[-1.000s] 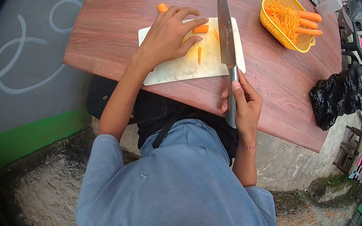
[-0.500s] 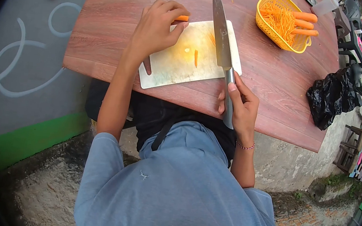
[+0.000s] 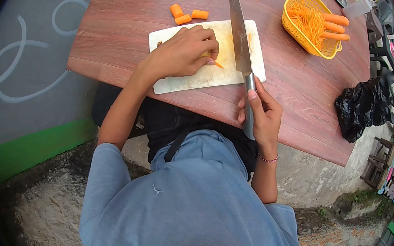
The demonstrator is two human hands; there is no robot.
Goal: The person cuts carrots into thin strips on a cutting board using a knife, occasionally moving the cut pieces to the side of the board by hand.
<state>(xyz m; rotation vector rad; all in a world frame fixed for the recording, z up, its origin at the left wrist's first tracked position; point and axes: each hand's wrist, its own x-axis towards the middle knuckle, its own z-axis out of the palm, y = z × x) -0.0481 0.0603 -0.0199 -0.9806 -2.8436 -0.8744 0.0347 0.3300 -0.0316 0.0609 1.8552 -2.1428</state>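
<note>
My right hand [image 3: 262,112] is wrapped around the handle of a large kitchen knife [image 3: 240,33], whose blade points away from me over the right part of a white cutting board [image 3: 182,85]. Over the board's middle, my left hand [image 3: 185,52] has its fingers curled down, pinching at a thin carrot strip [image 3: 218,64]; its fingertips are partly hidden. Three short carrot chunks [image 3: 200,14] lie on the table just beyond the board's far left edge. A few fine carrot shreds [image 3: 249,39] rest on the board near the blade.
Farther right on the wooden table [image 3: 114,40] stands a yellow basket [image 3: 300,35] with shredded carrot [image 3: 310,22] and three peeled carrots [image 3: 334,28]. A black plastic bag [image 3: 361,110] hangs by the right edge. A clear bottle [image 3: 357,8] stands at the far right.
My left hand has come back from the far edge of the board to its middle, onto the carrot strip. The carrot chunks it covered now show. My right hand and knife stay nearly still.
</note>
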